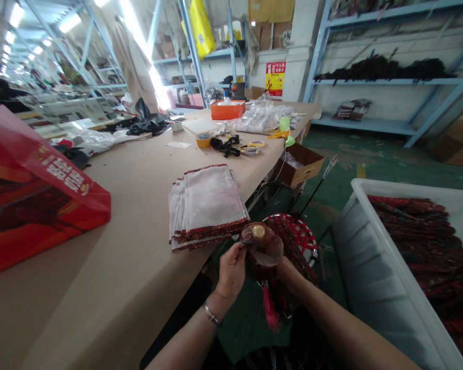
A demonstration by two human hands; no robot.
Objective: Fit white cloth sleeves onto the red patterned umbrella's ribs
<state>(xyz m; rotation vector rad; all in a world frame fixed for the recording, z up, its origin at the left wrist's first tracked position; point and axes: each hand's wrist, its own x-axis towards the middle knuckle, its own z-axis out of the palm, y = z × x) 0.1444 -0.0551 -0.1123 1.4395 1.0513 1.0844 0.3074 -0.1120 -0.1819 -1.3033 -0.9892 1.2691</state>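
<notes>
Both my hands hold a dark red folded fan [263, 250] with a pale round end facing me and a pink tassel [270, 312] hanging under it. My left hand [230, 271] pinches a brown sleeve around the fan's top. My right hand [289, 267] is closed on the fan from the right, mostly hidden behind it. They are just off the table's near edge, below a stack of flat white pouches with red trim [207, 204] lying on the tan table [131, 180].
A big red bag [31, 195] lies at the left. A white bin [374, 288] at the right holds several dark red fans. A red stool [301, 231], a cardboard box [301, 164], tape rolls [254, 146] and an orange tray [227, 109] lie beyond.
</notes>
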